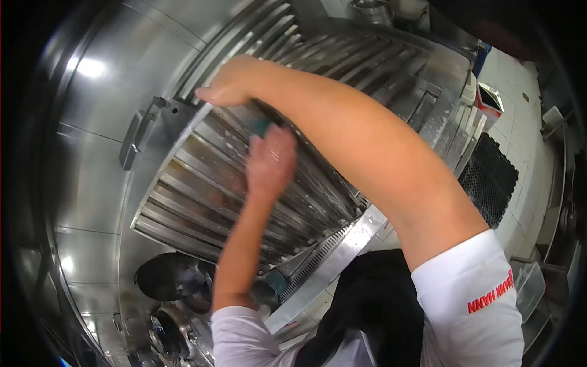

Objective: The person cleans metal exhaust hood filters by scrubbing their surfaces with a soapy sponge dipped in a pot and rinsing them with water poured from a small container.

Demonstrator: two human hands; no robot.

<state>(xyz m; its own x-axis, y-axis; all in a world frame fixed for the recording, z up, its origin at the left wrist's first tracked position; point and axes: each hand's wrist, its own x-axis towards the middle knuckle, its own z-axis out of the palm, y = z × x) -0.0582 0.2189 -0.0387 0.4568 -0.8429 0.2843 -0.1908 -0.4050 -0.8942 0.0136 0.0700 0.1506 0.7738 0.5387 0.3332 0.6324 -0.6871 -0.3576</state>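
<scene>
Head view: red letters (pixel 489 293) on the right sleeve (pixel 449 272) read "HANN"; the panel (pixel 211 199) lies ahead, slats (pixel 183 188) running upper left to lower right. Right hand (pixel 235 81) grasps its upper edge; left hand (pixel 269 162), blurred, clutches a green pad (pixel 261 126) over it.

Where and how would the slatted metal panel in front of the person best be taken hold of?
I'd grip the slatted metal panel by its narrow outer rim, near the corner where the right hand is, coming from above and wrapping over the edge. That rim is thin and straight, while the broad, ridged slats look wet and probably harder to pinch.
</scene>
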